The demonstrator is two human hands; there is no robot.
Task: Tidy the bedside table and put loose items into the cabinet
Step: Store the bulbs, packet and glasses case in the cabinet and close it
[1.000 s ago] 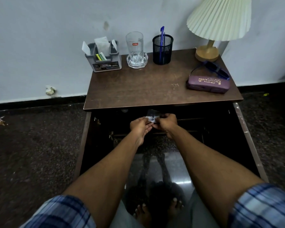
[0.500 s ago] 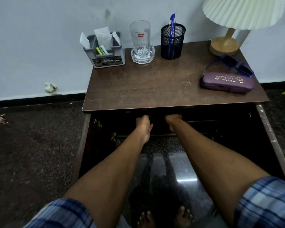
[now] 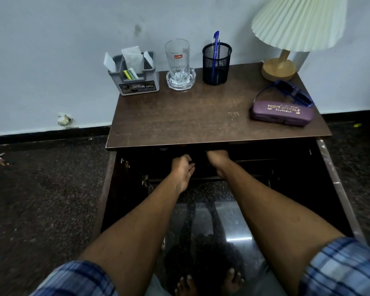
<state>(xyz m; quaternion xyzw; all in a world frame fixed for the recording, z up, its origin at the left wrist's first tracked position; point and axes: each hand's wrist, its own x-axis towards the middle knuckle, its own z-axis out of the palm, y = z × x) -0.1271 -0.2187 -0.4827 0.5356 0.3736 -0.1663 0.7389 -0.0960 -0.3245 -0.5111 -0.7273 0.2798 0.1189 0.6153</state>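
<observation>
Pale, scuffed wall (image 3: 51, 50) and dark speckled floor (image 3: 40, 199) are seen behind a brown bedside table, whose tabletop (image 3: 190, 116) is viewed from above. Along its back edge are lined up, from left to right, a grey organiser (image 3: 137, 82) stuffed with paper slips (image 3: 132, 56) and a few coloured sticks, a tall clear glass (image 3: 177, 58) stood upright in a cut-glass dish (image 3: 180, 82), and a black mesh pen holder (image 3: 216, 65) in which a blue pen (image 3: 215, 39) is stood. At the far right corner a lamp (image 3: 297, 22) with a pleated cream shade is set on its round wooden base. Just in front of the lamp, a purple spectacle case (image 3: 282, 114) marked "Prince Opticals" is laid near the right edge, and a pair of blue sunglasses (image 3: 290, 90) is propped against its far side, touching it. Below the tabletop the cabinet (image 3: 286, 167) is shown open, its interior dark, with its doors (image 3: 338, 189) swung out to either side. Both hands are reached into that opening, just under the front lip of the tabletop: the left hand (image 3: 183, 167) is seen from the back, and the right hand (image 3: 218, 159) is placed close beside it, not touching it, its fingers hidden by the tabletop's edge. Whether anything is gripped by either hand cannot be told, nor whether the fingers are spread or curled. Plaid sleeves (image 3: 77, 278) are visible at the bottom corners, and bare toes (image 3: 186, 283) are seen on the glossy floor between the forearms.
</observation>
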